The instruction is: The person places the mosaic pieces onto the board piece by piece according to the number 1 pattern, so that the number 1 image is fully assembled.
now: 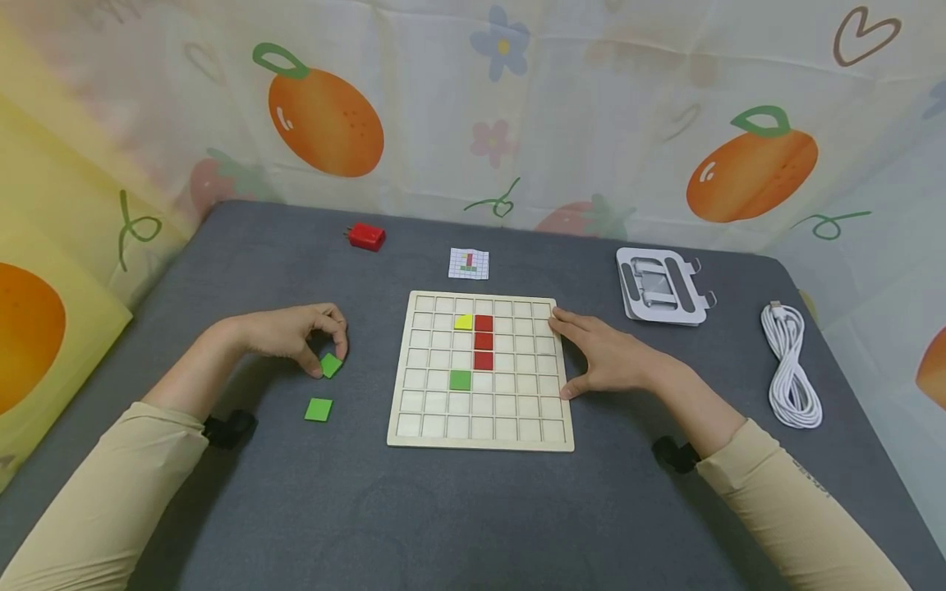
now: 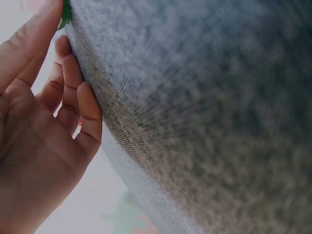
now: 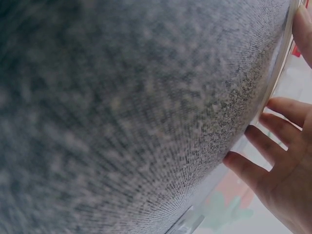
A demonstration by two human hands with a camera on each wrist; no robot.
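Left of the board, my left hand (image 1: 291,335) pinches a green square tile (image 1: 331,365) between thumb and fingers, close to the tabletop. In the left wrist view only a sliver of that tile (image 2: 66,15) shows at the top. A second green tile (image 1: 319,410) lies nearer me on the table. My right hand (image 1: 609,353) rests its thumb and fingers along the right edge of the wooden grid board (image 1: 480,448). On the board sit a yellow quarter-round tile (image 1: 463,322), a column of three red tiles (image 1: 484,341) and one green tile (image 1: 460,380).
Behind the board lies a small pattern card (image 1: 469,264) with a coloured grid. A red plug adapter (image 1: 366,237) is at the back left. To the right are a white-and-grey folding stand (image 1: 661,286) and a bundled white cable (image 1: 791,365). Printed cloth hangs behind the grey table.
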